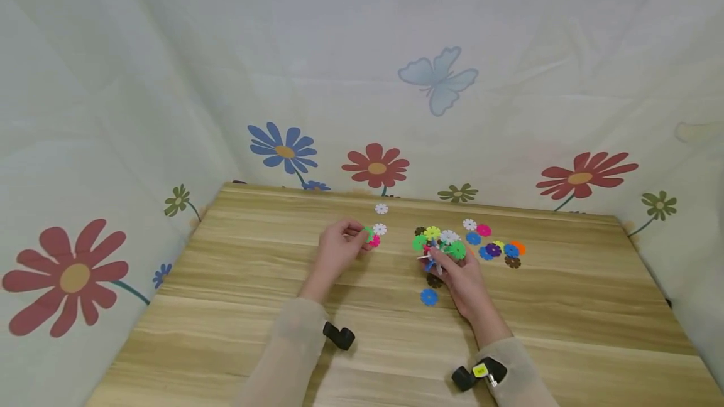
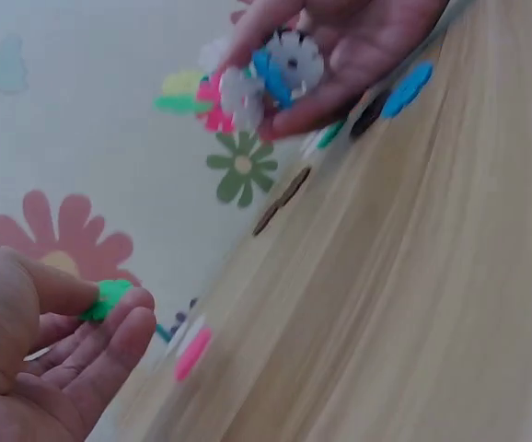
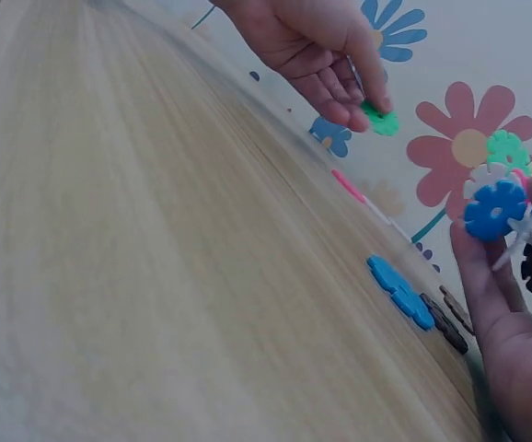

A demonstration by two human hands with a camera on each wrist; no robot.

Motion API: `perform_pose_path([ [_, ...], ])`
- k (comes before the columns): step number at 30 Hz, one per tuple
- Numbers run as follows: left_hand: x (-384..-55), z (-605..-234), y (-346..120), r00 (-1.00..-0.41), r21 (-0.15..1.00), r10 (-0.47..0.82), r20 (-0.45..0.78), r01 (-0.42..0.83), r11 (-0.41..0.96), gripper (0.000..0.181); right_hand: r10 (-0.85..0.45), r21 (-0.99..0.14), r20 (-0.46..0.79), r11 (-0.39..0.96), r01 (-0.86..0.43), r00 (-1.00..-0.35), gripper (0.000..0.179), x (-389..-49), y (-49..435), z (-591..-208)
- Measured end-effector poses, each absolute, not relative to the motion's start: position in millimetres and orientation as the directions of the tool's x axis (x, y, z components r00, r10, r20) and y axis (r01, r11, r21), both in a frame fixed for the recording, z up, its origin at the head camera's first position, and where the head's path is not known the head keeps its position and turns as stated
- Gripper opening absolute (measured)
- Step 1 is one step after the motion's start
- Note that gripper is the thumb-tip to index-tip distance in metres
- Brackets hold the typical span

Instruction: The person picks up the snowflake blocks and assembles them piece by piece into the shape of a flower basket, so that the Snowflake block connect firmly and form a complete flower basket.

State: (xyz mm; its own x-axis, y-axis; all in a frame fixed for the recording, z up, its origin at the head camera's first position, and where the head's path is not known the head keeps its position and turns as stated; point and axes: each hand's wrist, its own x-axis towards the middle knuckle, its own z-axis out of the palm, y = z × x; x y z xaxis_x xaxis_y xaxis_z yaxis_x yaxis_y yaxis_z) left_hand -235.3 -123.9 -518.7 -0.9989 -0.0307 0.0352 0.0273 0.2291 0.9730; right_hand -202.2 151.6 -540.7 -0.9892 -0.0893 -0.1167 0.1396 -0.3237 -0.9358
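Left hand (image 1: 339, 245): thumb and forefinger pinched on the green disc (image 2: 109, 300); other fingers loosely bent, bearing nothing. Right hand (image 1: 465, 281): thumb and fingers closed round the cluster (image 2: 271, 75), discs joined at mixed angles.

Key relation: disc to cluster. From my left fingertips the cluster lies to my right, at about the same reach, a bare strip of table (image 1: 317, 357) between. The two are apart, no contact. Disc is round, so no long axis to line up; what counts, I judge, is its free rim, which pokes out past my fingertips on the cluster's side. Cluster has no single long axis either; edges point several ways. Which slot faces the disc: cannot tell.

Both pieces are held clear of the wood in the wrist views. Below and just beside the left fingertips, a pink disc (image 1: 374, 241) and a white disc (image 1: 380, 229) lie flat; left hand is nearer to those. The purple disc (image 1: 494, 249) lies beyond the cluster, right hand nearer. The blue disc (image 1: 428, 297) lies on my side of the cluster, near the right hand.
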Motion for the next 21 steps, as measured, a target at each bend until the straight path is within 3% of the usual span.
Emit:
perform_pose_path([
  [4,-223,-518,-102,-0.998,0.994,-0.008,0.055,0.054,0.1,0.01,-0.112,-0.931,-0.166,-0.309,0.193,-0.98,0.085,-200,155,-539],
  [7,-215,-520,-87,-0.996,0.996,0.029,0.082,0.083,0.043,0.009,-0.107,-0.925,-0.191,-0.312,0.215,-0.976,0.096,-200,155,-539],
  [14,-204,-522,-68,-0.977,0.98,0.079,0.2,0.199,-0.014,0.009,-0.081,-0.924,-0.21,-0.311,0.225,-0.974,0.089,-201,154,-539],
  [21,-199,-522,-60,-0.966,0.971,0.11,0.234,0.238,0.03,0.007,-0.07,-0.936,-0.214,-0.27,0.225,-0.974,0.104,-203,153,-540],
])
